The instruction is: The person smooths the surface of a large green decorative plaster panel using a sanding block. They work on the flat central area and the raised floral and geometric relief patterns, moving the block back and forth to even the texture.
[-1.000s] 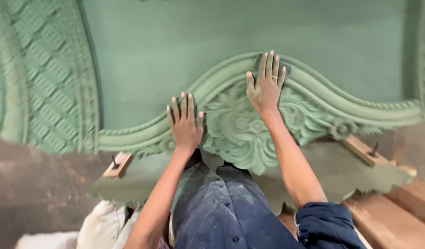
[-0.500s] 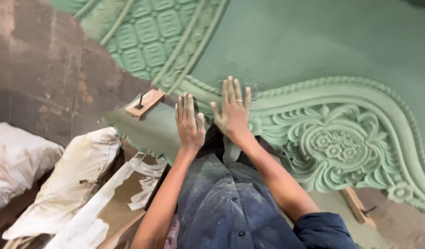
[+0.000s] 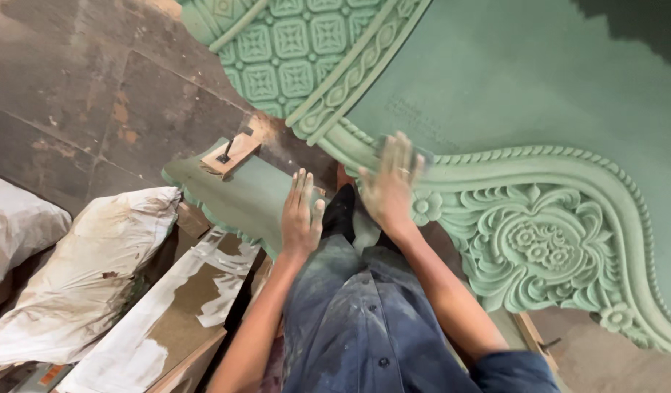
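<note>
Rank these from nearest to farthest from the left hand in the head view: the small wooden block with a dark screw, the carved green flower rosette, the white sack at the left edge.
From the left hand:
1. Small wooden block with a dark screw, up-left.
2. Carved green flower rosette, far right.
3. White sack at the left edge, far left.

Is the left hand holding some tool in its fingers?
No, the left hand lies flat with open fingers on the green carved panel, and nothing is held in it.
</note>
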